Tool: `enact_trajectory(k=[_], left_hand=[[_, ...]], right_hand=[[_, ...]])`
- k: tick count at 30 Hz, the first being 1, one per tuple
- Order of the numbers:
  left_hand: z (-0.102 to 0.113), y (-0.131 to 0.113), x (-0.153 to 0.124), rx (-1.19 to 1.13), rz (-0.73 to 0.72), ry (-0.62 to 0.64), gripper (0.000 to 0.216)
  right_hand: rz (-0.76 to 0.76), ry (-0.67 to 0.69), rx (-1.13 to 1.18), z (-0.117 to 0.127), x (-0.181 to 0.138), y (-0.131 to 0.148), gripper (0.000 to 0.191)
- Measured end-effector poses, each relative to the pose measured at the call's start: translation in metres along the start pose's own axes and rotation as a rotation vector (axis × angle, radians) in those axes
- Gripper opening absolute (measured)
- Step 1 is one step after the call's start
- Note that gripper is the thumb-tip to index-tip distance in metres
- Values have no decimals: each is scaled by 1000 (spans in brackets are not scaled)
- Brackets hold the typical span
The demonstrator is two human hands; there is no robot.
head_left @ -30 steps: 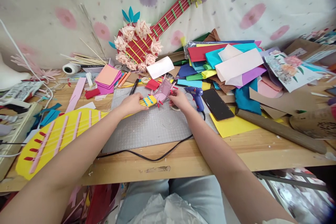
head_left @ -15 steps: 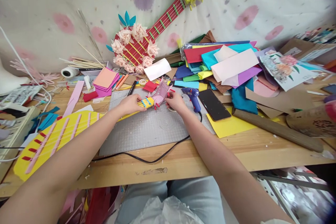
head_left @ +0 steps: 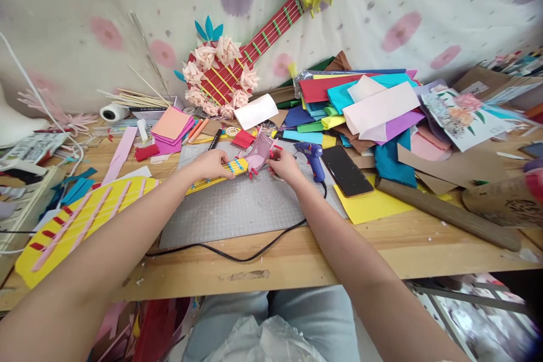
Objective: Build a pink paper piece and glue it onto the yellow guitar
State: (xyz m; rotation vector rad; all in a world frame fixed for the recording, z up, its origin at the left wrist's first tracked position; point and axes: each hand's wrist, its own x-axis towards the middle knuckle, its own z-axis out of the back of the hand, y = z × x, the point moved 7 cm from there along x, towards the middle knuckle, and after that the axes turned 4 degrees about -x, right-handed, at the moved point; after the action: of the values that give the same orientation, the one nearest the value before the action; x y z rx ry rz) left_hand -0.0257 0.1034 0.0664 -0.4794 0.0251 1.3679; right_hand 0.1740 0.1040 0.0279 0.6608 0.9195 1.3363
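Note:
A yellow craft guitar [head_left: 91, 218] lies slantwise, its wide body with pink strips and red tabs at the left, partly hidden under my left forearm. Thin pale strings run along it. My left hand [head_left: 211, 165] is closed round its yellow neck [head_left: 236, 167], which has blue cross-bars. The pink headstock [head_left: 259, 150], with red pegs on its sides, tilts up at the neck's end. My right hand [head_left: 283, 165] is pinched at the headstock's right edge, beside a red peg [head_left: 277, 147]. What sits between those fingertips is too small to make out.
Beneath is a grey cutting mat [head_left: 237, 209]. A blue glue gun [head_left: 313, 159] stands right of my right hand, its black cord [head_left: 254, 260] looping in front. Beyond are a phone [head_left: 347, 171], a wooden stick [head_left: 445, 212], piled felt sheets [head_left: 377, 104] and a red flowered guitar [head_left: 265, 37].
The guitar's body has shifted slightly left and down in view. Both hands keep nearly the same place and grip; the rest of the view has moved a little.

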Motion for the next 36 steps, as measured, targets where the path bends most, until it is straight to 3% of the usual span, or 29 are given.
enact_trajectory(k=[4,8,10,16,19,24,29,36], left_hand=[[-2,-1,0,22,3,-6,49],[0,-3,-4,75,5,-50,50],[0,-3,-6,84,3,-53,51],[1,-5,-10,88,20,-74,51],[1,-5,-12,93,39,-80,52],[2,-3,-8,62,24,-65,50],[1,-2,-4,29,15,-50,50],[0,-5,-6,51,23,-172,53]], right_hand=[[-13,4,-65,0,-3,0,21],[52,-151,-444,16,-21,13,25],[108,-118,-554,14,-29,23,19],[235,85,-598,-19,-32,44,30],[207,96,-640,-30,-28,43,34],[174,154,-551,-36,-22,40,25],[260,119,-603,-32,-25,44,23],[363,65,-812,-39,-30,39,29]])
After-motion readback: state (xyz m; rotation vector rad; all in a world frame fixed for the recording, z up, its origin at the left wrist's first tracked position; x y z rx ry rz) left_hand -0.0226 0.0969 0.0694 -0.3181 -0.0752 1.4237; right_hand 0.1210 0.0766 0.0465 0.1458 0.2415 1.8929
